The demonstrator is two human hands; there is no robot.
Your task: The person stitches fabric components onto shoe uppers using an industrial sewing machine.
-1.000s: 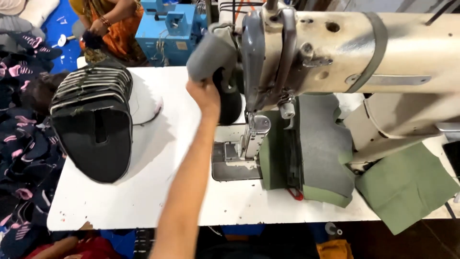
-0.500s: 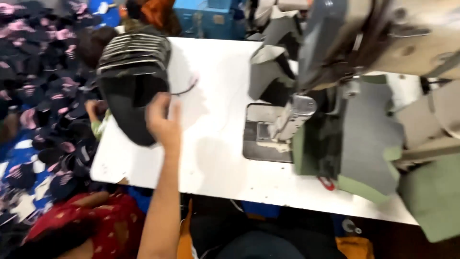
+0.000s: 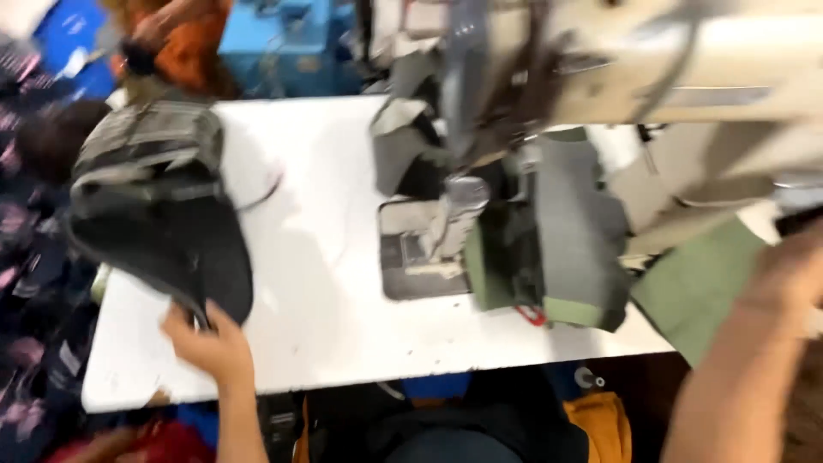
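fabric is what the left hand [image 3: 210, 343] works with here: a dark stack of cut pieces [image 3: 159, 214], with grey striped layers on top and black layers below, lying at the left end of the white surface [image 3: 317, 283]. the stack looks soft and floppy, many thin layers one on another, so i judge it is rather heavy as a whole but each layer is light and can slide off. the lower black edge hangs a little over the near side of the surface, and this edge seems the best place to take hold, pinching several layers together and supporting from below.

the left hand is at that near lower corner of the stack, fingers curled and touching the black edge; the picture is blurred, so i cannot tell if the grip is really closed on the cloth or only rests on it. the stack lies mostly above and behind the hand, away from the person.

the right hand [image 3: 784, 274] is raised at the right side, near the sewing machine [image 3: 600, 77] and a green cloth piece [image 3: 694, 283]; its fingers are cut off and blurred, so its grip cannot be judged.
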